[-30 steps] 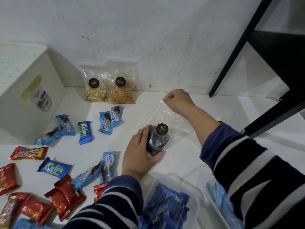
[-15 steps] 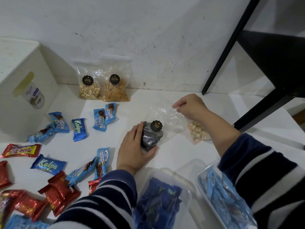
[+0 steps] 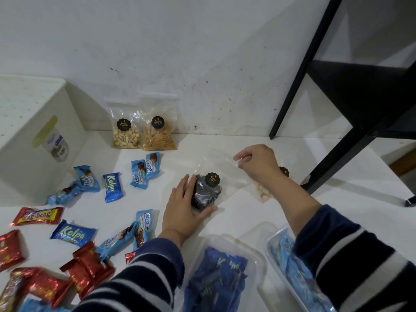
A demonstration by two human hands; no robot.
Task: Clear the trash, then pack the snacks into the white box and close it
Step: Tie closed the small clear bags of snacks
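A clear bag of dark swirled snacks (image 3: 208,194) with a black round label lies on the white surface. My left hand (image 3: 184,208) cups its lower left side, fingers curved around the dark contents. My right hand (image 3: 258,163) pinches the bag's clear top edge (image 3: 225,164). Under my right wrist lies another clear bag of pale round snacks (image 3: 261,191). The white box (image 3: 33,140) stands at the far left with its lid on. Blue wrapped snacks (image 3: 112,186) and red wrapped snacks (image 3: 87,271) are scattered on the left.
Bags of peanuts (image 3: 125,134) and snack sticks (image 3: 158,136) lean against the wall. Two clear containers, one (image 3: 225,271) with dark blue packs and one (image 3: 290,273) with light blue packs, sit at the front. A black metal frame (image 3: 337,140) stands at the right.
My right hand has shifted right and nearer along the bag's top edge, uncovering the pale snack bag. My left hand has stayed on the dark snacks.
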